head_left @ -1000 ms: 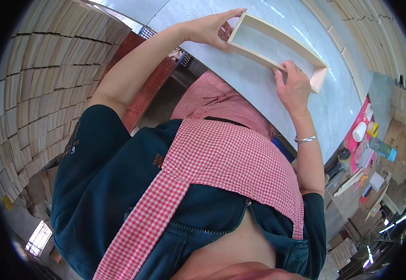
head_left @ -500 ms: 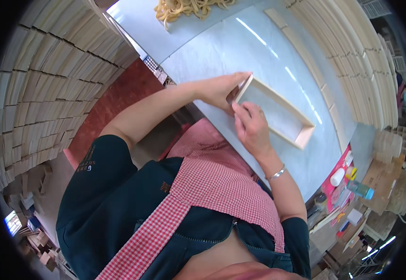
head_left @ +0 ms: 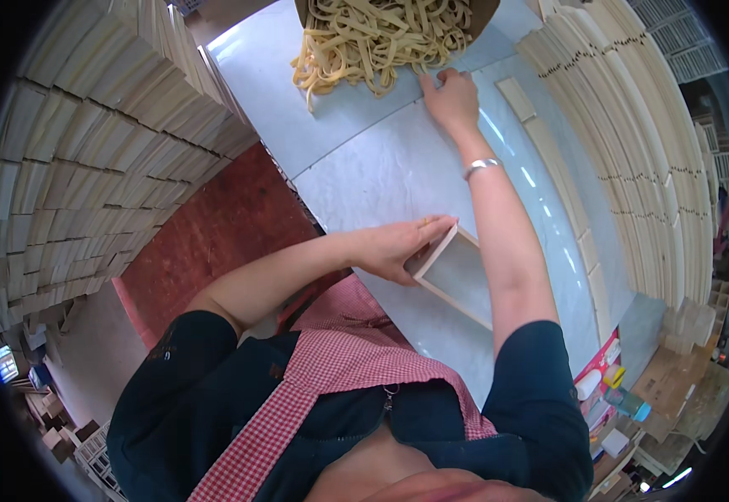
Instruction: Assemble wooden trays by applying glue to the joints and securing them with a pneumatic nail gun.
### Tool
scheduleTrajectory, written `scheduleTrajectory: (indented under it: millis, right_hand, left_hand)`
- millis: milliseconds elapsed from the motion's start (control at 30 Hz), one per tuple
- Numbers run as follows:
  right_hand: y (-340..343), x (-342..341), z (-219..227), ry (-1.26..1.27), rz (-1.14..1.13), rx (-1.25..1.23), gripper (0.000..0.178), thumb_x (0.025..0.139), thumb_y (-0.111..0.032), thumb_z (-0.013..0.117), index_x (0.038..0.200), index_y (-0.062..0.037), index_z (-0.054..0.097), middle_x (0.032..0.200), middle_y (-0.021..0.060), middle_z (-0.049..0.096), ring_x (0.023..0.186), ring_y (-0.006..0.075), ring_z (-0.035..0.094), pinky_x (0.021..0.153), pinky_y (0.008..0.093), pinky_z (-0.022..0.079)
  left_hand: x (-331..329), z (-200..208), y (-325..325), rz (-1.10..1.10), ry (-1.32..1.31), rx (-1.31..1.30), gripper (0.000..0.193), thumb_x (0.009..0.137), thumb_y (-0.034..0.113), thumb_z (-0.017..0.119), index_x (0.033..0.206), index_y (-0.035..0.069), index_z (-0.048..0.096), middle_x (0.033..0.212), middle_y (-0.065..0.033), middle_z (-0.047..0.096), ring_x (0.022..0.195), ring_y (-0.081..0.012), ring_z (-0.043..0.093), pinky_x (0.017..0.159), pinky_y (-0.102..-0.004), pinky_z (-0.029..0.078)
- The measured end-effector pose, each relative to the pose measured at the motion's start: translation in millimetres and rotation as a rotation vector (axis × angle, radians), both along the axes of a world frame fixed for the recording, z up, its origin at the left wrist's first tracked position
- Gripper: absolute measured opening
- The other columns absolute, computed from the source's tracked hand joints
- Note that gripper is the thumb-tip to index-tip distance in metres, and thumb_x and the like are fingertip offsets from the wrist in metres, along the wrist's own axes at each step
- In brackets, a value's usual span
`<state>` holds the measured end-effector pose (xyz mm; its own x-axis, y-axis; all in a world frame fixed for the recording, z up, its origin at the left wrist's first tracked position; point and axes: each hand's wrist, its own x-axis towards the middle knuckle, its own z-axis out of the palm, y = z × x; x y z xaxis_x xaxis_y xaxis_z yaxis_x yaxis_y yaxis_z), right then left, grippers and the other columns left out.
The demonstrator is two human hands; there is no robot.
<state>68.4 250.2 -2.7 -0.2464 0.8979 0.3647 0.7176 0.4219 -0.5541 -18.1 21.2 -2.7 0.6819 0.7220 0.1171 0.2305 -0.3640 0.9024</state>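
Note:
A rectangular frame of pale wood (head_left: pixel 455 304) lies on the grey-white tabletop, partly hidden behind my right forearm. My left hand (head_left: pixel 405 249) is closed around the frame's short end, thumb on one side and fingers on the other. Farther off, my right hand (head_left: pixel 452 102) is stretched to the near edge of a heap of flat tan bands (head_left: pixel 373 46), which look like rubber bands. Its fingers are partly spread, and I see nothing held in them. The bands spill from a brown container (head_left: pixel 483 17) at the top of the view.
Several thin wooden strips (head_left: pixel 555 167) lie in a row along the table's right side. Beyond them stand tall stacks of wooden slats (head_left: pixel 624 125). More stacked boards (head_left: pixel 88 151) rise on the left, beside a red surface (head_left: pixel 214 226). A blue-capped bottle (head_left: pixel 628 404) sits at lower right.
My right hand has left the frame and reached forward to the tan bands. My left hand still grips the frame's end. The view has shifted, showing more of the heap and its container.

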Motion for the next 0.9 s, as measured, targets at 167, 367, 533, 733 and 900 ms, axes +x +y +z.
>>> scheduleTrajectory:
  millis: [167, 367, 533, 733, 900]
  right_hand:
    - [21.5, -12.0, -16.7, -0.084, -0.108, -0.236, 0.024, 0.083, -0.026, 0.07, 0.084, -0.0022, 0.067, 0.081, 0.0112, 0.063, 0.07, 0.0276, 0.058, 0.068, 0.0376, 0.05]
    - [-61.3, 73.4, 28.2, 0.051, 0.056, -0.296, 0.018, 0.081, -0.015, 0.065, 0.07, -0.0034, 0.058, 0.058, 0.0045, 0.053, 0.058, 0.0202, 0.046, 0.06, 0.0319, 0.044]
    - [-139.1, 138.3, 75.1, 0.418, -0.068, -0.154, 0.015, 0.086, -0.003, 0.067, 0.074, -0.0061, 0.058, 0.068, -0.0001, 0.06, 0.063, 0.0106, 0.048, 0.063, 0.023, 0.041]
    - [-164.3, 166.0, 71.3, 0.56, -0.151, -0.187, 0.007, 0.088, -0.005, 0.066, 0.084, -0.0042, 0.06, 0.073, 0.0058, 0.066, 0.071, 0.0114, 0.061, 0.067, 0.0215, 0.046]
    - [-195.1, 127.6, 59.0, 0.106, 0.01, -0.373, 0.008, 0.089, -0.01, 0.066, 0.089, -0.0018, 0.067, 0.073, 0.0026, 0.064, 0.068, 0.0105, 0.057, 0.062, 0.0239, 0.045]
  left_hand:
    - [-0.5, -3.7, -0.5, -0.015, 0.015, -0.046, 0.109, 0.067, 0.004, 0.082, 0.157, -0.002, 0.02, 0.151, -0.0263, 0.04, 0.115, -0.0395, 0.058, 0.097, -0.0386, 0.052]
    - [0.3, -10.6, -7.1, -0.002, -0.053, -0.002, 0.106, 0.068, 0.004, 0.08, 0.156, -0.001, 0.021, 0.15, -0.0266, 0.041, 0.116, -0.0398, 0.057, 0.099, -0.0397, 0.051]
    - [-3.8, 9.2, -1.3, 0.005, 0.021, -0.137, 0.098, 0.068, 0.004, 0.08, 0.152, -0.001, 0.029, 0.141, -0.0242, 0.047, 0.101, -0.035, 0.063, 0.088, -0.0371, 0.056]
    - [2.2, -3.7, -0.3, 0.046, 0.1, -0.019, 0.108, 0.066, 0.003, 0.085, 0.155, 0.004, 0.024, 0.137, -0.0175, 0.052, 0.092, -0.0295, 0.063, 0.084, -0.0356, 0.057]
    - [-0.2, -11.0, -6.7, 0.098, 0.067, -0.034, 0.114, 0.065, 0.004, 0.087, 0.158, 0.007, 0.021, 0.133, -0.0168, 0.056, 0.096, -0.0293, 0.063, 0.085, -0.0362, 0.059]
